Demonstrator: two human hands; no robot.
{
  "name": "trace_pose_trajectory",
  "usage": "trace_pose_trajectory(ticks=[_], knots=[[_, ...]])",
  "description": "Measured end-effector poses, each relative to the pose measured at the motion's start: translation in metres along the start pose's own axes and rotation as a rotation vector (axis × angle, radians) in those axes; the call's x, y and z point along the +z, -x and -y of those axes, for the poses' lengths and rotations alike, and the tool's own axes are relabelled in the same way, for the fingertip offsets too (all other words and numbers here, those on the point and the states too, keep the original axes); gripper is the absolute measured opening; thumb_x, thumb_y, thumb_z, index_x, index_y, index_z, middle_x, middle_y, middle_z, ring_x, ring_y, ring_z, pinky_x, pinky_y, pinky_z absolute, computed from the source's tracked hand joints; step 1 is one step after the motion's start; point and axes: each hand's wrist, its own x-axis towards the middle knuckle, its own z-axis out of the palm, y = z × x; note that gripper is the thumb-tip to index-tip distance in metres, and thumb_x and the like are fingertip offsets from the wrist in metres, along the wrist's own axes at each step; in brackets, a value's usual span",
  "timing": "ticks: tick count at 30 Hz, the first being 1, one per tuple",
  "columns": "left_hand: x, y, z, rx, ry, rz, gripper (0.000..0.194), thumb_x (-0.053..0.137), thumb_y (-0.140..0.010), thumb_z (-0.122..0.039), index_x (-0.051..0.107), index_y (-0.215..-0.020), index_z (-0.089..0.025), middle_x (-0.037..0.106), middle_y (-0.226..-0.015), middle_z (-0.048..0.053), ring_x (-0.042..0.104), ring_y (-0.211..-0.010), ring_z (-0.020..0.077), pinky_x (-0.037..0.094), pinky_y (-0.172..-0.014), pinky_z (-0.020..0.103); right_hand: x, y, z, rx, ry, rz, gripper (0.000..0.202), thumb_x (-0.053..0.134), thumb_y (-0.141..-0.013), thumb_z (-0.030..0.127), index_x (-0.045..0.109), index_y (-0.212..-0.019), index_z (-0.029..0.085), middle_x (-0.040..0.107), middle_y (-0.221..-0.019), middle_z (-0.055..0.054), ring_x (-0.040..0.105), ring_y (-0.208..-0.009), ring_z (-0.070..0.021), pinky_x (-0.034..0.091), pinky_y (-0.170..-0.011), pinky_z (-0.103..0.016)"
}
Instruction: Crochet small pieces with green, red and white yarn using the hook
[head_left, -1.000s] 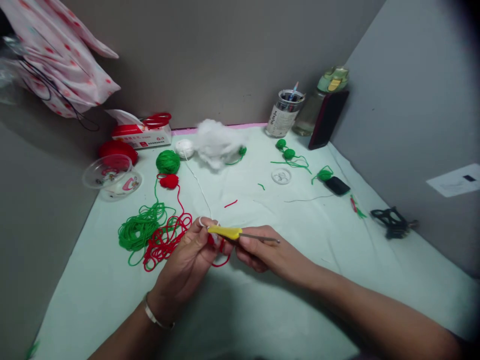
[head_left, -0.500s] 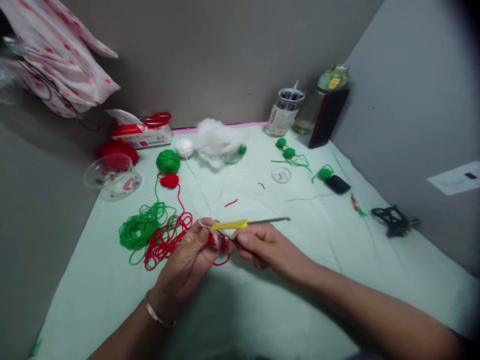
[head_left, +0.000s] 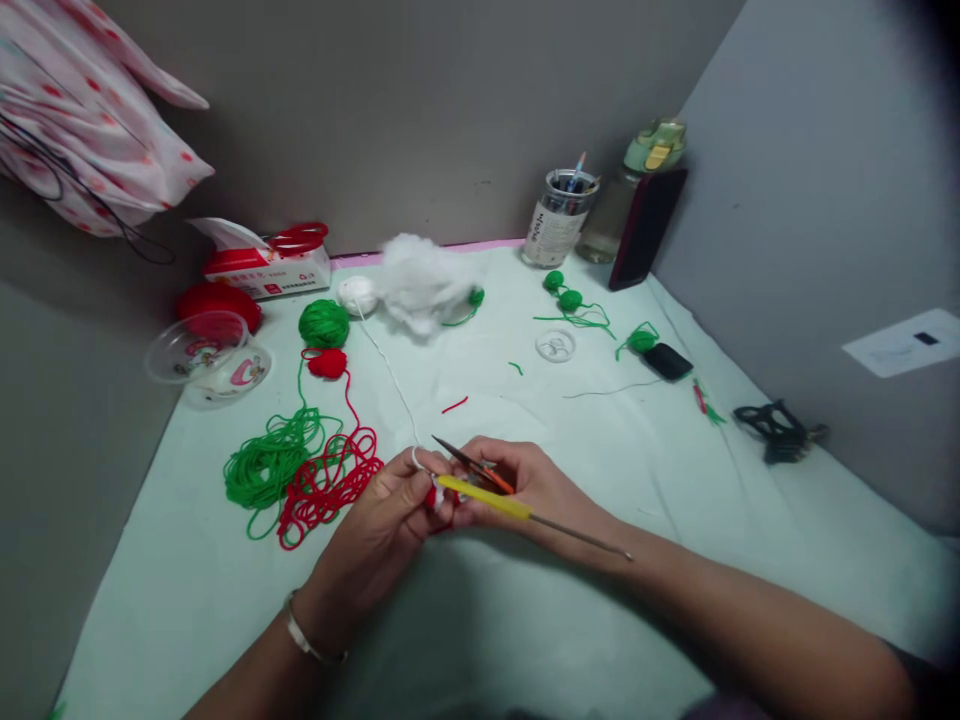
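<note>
My left hand (head_left: 390,515) pinches a small red and white crocheted piece (head_left: 435,497), with white yarn (head_left: 390,370) running up from it to a white ball (head_left: 357,296). A crochet hook with a yellow handle (head_left: 487,496) lies across the piece, its metal shaft pointing down to the right over my right wrist. My right hand (head_left: 517,480) is closed on small scissors with orange on the handles (head_left: 495,477), their dark tips pointing up to the left. Its fingertips meet the piece's right side, where details are hidden.
Green yarn (head_left: 274,460) and red yarn (head_left: 330,490) lie loosely at left. Behind stand white stuffing (head_left: 424,285), a tissue box (head_left: 270,270), a pen jar (head_left: 559,220), a bottle (head_left: 619,205) and a phone (head_left: 649,228). A black stand (head_left: 780,430) lies at right.
The hook has swung from pointing right to pointing down-right. The scissors now show above my right hand, tips up-left. The whole view has shifted slightly.
</note>
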Motion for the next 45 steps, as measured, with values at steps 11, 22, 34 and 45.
trace_pose_trajectory(ticks=[11, 22, 34, 45], knots=[[-0.005, -0.007, -0.001, 0.058, -0.125, -0.059, 0.023, 0.097, -0.067, -0.032, 0.078, -0.073, -0.02, 0.067, -0.09, 0.0, 0.059, -0.068, 0.0086, 0.052, -0.068, 0.02, -0.014, -0.004, -0.002, -0.064, -0.15, -0.136, 0.02, 0.08, -0.078, 0.031, 0.067, -0.085, 0.018, 0.067, -0.067, 0.004, 0.038, -0.046, -0.0047, 0.027, -0.044, -0.021], [-0.007, -0.005, -0.007, 0.09, 0.034, -0.12, 0.026, 0.099, -0.065, -0.028, 0.077, -0.074, -0.019, 0.07, -0.078, -0.002, 0.065, -0.067, 0.0078, 0.06, -0.072, 0.019, -0.034, 0.002, 0.02, -0.25, 0.058, -0.34, 0.024, 0.075, -0.088, 0.041, 0.069, -0.092, 0.018, 0.059, -0.065, 0.005, 0.034, -0.046, -0.005, 0.023, -0.041, -0.022], [-0.01, -0.004, -0.007, 0.15, 0.056, -0.148, 0.027, 0.098, -0.066, -0.032, 0.076, -0.077, -0.021, 0.072, -0.081, -0.001, 0.069, -0.074, 0.0125, 0.063, -0.076, 0.023, -0.015, 0.006, 0.009, 0.132, -0.129, 0.283, 0.044, 0.056, -0.099, 0.055, 0.067, -0.095, 0.012, 0.058, -0.059, 0.004, 0.026, -0.041, -0.0039, 0.017, -0.039, -0.021], [-0.007, -0.001, -0.01, 0.178, -0.089, 0.051, 0.02, 0.095, -0.071, -0.036, 0.079, -0.07, -0.024, 0.058, -0.077, -0.003, 0.06, -0.068, 0.0112, 0.052, -0.062, 0.022, -0.01, 0.006, 0.003, 0.176, -0.198, 0.324, 0.052, 0.061, -0.094, 0.062, 0.069, -0.089, 0.011, 0.053, -0.054, 0.006, 0.031, -0.039, -0.0037, 0.018, -0.037, -0.021]])
